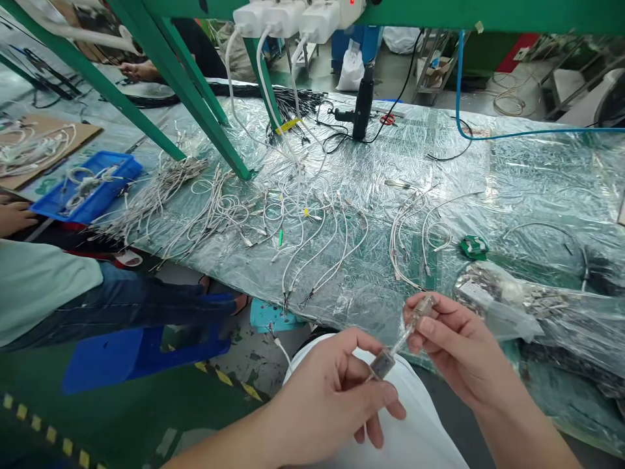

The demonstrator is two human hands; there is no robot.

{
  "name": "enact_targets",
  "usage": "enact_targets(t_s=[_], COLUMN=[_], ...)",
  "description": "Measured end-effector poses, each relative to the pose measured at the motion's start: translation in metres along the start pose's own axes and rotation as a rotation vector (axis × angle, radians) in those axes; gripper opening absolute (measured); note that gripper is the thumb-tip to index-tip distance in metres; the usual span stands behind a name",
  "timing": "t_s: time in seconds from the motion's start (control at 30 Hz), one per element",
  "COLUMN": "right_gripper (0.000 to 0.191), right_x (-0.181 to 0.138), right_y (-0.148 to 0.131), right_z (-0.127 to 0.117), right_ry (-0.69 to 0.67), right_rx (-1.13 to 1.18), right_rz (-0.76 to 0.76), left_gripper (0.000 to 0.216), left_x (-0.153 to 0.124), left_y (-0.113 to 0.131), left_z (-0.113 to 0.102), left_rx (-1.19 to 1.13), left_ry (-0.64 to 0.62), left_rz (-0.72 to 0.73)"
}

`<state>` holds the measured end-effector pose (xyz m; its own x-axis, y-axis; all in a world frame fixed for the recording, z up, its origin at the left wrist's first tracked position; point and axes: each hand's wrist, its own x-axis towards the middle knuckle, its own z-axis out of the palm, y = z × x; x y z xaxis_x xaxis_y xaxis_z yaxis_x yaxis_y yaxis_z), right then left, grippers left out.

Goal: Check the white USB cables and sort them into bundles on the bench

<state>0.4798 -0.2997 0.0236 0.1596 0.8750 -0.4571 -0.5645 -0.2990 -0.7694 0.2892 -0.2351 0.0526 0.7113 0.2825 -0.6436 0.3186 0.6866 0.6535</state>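
Observation:
My left hand (349,384) pinches a small grey, boxy cable connector (383,365) between thumb and fingers, above my lap. Up and to the right, my right hand (449,332) grips a slim, partly see-through connector (420,312) between thumb and fingertips. A short clear length of cable (401,340) runs between the two pieces. My fingers cover part of each piece. Just beyond my hands, several white cables (322,251) with bare wire ends lie on the film-covered table (361,296). More white cables (398,244) lie beyond my right hand.
A plastic bag of metal connectors (488,286) and a green tape roll (473,246) lie right. A black heat gun (362,107) stands farther back. Green frame legs (195,98) rise at left, near a blue tray (92,189). Another person (49,293) sits left.

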Motion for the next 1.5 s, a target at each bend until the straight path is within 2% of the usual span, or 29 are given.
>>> enact_targets(t_s=[0.1,0.27,0.37,1.07,1.33,1.5], right_gripper=[0.016,0.023,0.023,0.023,0.017,0.013], right_x=[-0.001,-0.002,-0.003,-0.006,-0.004,0.003], right_y=[0.000,-0.001,-0.002,-0.004,-0.001,0.007], right_z=[0.003,0.006,0.007,0.007,0.010,0.012], right_ry=[0.019,-0.018,-0.036,-0.007,0.077,0.182], right_rx=[0.050,0.102,0.092,0.012,-0.086,-0.112], right_rz=[-0.017,-0.087,-0.100,-0.133,-0.155,-0.162], left_gripper=[0.045,0.045,0.047,0.048,0.044,0.048], left_x=[0.001,0.003,0.004,0.008,0.012,0.017], left_y=[-0.001,-0.007,-0.010,-0.006,-0.008,-0.009], left_z=[0.000,-0.001,-0.001,0.004,0.005,0.003], left_rx=[-0.022,-0.116,-0.137,-0.123,-0.086,0.077], left_ry=[-0.046,-0.177,-0.214,-0.182,-0.157,-0.163], left_rz=[0.023,0.037,0.029,-0.014,0.008,-0.011])
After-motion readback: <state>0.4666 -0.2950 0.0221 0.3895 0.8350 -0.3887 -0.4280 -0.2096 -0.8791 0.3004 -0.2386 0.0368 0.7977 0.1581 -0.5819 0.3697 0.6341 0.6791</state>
